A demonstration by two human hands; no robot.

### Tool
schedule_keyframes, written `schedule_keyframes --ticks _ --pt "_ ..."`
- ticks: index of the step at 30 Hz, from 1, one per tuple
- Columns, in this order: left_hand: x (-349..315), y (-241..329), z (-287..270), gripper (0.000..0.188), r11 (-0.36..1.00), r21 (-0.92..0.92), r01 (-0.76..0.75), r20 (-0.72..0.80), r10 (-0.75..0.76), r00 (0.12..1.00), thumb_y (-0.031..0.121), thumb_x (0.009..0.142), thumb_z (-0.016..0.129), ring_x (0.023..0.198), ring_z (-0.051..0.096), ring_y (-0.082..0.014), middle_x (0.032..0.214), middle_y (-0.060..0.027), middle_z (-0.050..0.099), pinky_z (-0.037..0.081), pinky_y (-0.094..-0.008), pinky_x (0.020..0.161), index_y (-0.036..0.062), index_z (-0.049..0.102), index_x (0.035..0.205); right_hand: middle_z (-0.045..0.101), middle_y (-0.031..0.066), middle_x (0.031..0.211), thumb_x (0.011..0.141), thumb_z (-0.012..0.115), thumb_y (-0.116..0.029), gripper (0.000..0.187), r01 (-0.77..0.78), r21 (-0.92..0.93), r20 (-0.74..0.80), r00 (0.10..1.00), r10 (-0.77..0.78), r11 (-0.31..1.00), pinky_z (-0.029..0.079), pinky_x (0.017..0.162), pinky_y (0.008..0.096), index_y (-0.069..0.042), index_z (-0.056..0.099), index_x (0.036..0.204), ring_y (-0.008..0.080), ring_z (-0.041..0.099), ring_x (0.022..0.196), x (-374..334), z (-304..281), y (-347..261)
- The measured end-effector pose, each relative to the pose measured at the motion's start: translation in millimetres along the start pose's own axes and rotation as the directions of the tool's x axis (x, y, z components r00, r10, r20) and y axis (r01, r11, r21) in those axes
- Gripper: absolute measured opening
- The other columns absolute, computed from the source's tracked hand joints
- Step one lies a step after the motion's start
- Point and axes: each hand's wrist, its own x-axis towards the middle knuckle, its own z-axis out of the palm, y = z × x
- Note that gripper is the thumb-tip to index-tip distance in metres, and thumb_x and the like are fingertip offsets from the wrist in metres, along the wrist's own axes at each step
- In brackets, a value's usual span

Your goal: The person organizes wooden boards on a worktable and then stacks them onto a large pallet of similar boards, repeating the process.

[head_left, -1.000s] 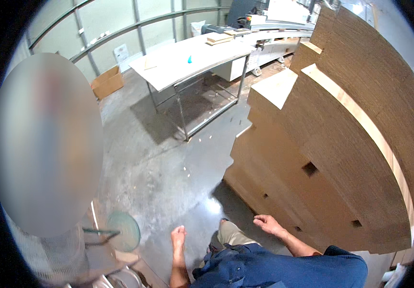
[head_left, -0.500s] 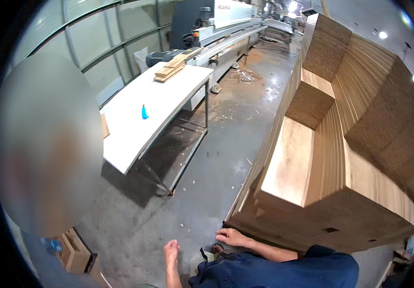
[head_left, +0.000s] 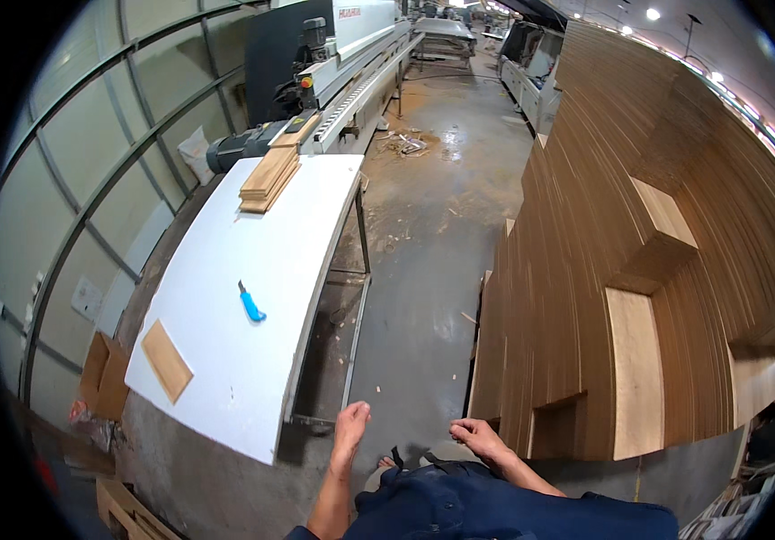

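My left hand (head_left: 352, 427) hangs in front of my body, near the table's close corner. Its fingers are curled closed, with nothing visible in them. My right hand (head_left: 482, 438) is also loosely closed and looks bare, beside the tall stacks of wood-toned boards (head_left: 549, 315). Neither hand touches the stacks or the white-topped table (head_left: 216, 243). On that table lie a blue-handled knife (head_left: 250, 304), a single small wooden board (head_left: 168, 361) near the left edge, and a small pile of narrow boards (head_left: 268, 180) at the far end.
Beyond the table stands a long machine with a roller track (head_left: 351, 99) and a motor (head_left: 241, 148). Cardboard boxes (head_left: 104, 376) sit on the floor at the left. A concrete aisle (head_left: 414, 297) with scraps and sawdust runs between table and stacks.
My view has moved forward and turned right; the table and its knife now appear nearer. A blurred shape at the left has gone from view. Both hands remain low before me.
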Motion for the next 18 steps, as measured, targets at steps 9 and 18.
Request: schedule_keyframes --ticks 9,18 --pt "169.0 79.7 -32.9 0.035 0.985 -0.021 -0.17 0.086 0.171 0.981 0.026 0.093 0.059 0.08 0.061 -0.0114 0.085 -0.0056 0.067 0.048 -0.0264 0.073 -0.0045 0.064 0.11 0.066 0.0038 0.089 0.093 0.059 -0.027 0.033 -0.034 0.048 -0.124 0.991 0.04 0.998 0.047 0.079 0.0286 0.003 0.065 0.107 0.0129 0.058 0.084 117.8 4.9 -59.7" --pt "308.0 204.8 -59.8 0.048 0.949 0.258 -0.182 -0.058 0.203 0.978 0.037 0.087 0.065 0.1 0.065 -0.0288 0.105 -0.0202 0.068 0.049 -0.0357 0.086 -0.0038 0.063 0.112 0.059 -0.0015 0.074 0.093 0.06 -0.024 0.024 0.103 0.089 -0.113 0.989 -0.092 0.991 0.043 0.063 0.0239 -0.001 0.066 0.091 0.0077 0.051 0.068 307.7 -67.7 -138.5"
